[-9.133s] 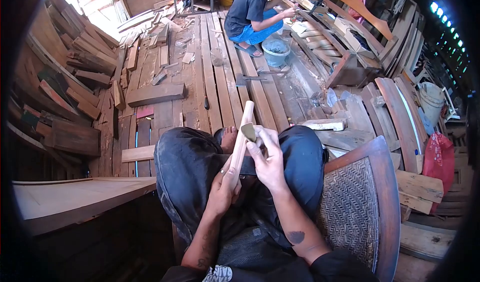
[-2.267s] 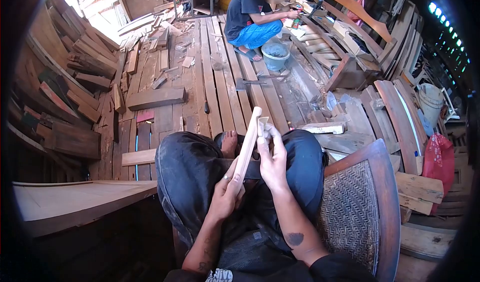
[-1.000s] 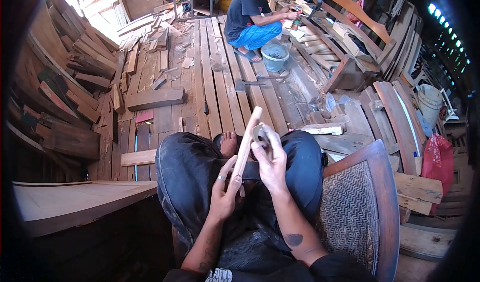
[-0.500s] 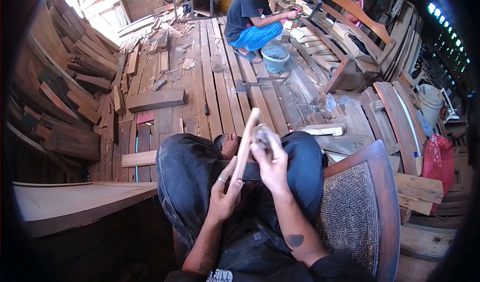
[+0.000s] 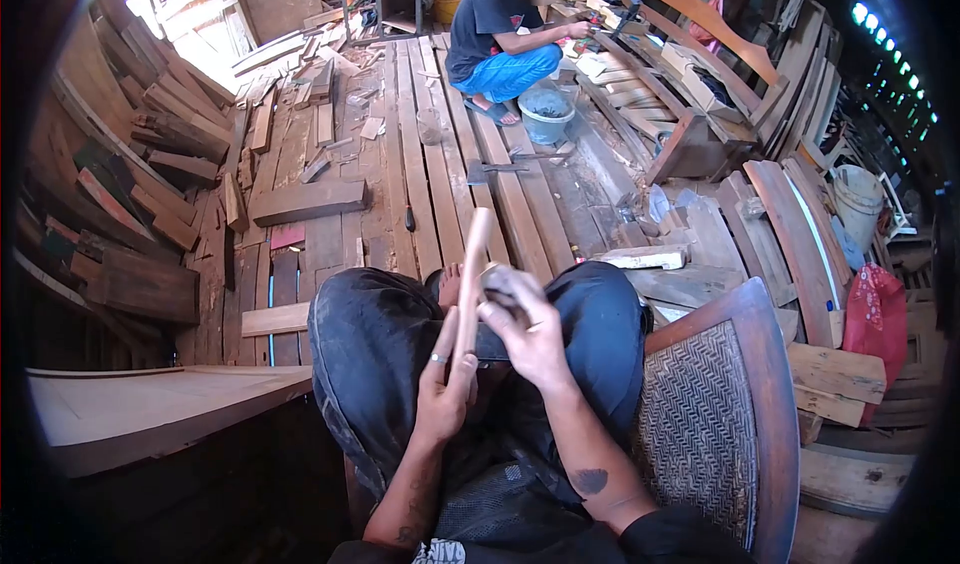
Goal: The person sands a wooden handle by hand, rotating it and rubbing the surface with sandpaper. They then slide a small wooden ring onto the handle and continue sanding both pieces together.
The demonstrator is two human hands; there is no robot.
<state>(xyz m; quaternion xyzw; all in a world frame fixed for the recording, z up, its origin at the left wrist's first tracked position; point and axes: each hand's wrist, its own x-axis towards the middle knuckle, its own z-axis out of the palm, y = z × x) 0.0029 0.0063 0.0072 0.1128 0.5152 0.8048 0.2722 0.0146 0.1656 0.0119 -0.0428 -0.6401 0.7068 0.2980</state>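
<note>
My left hand (image 5: 446, 392) is closed round the lower part of a smooth, pale wooden stick (image 5: 476, 249), with a ring on one finger. The stick points up and away from me, above my lap between my knees. Close to its right side is my right hand (image 5: 532, 336), its fingers curled and smeared by motion. Something small and dark seems to be pinched in those fingers, but blur hides what it is. Whether the right fingers touch the stick cannot be made out.
A woven-backed chair (image 5: 700, 434) stands at my right, a pale wooden panel (image 5: 160, 404) at my left. Ahead, a person (image 5: 505, 44) squats by a bucket (image 5: 547, 116). A screwdriver (image 5: 409, 218), a hammer-like tool (image 5: 490, 170) and a wood block (image 5: 310, 204) lie on the plank floor.
The stick has swung left and stands more upright. My right hand has shifted slightly left and down along it. My left hand still grips the lower part.
</note>
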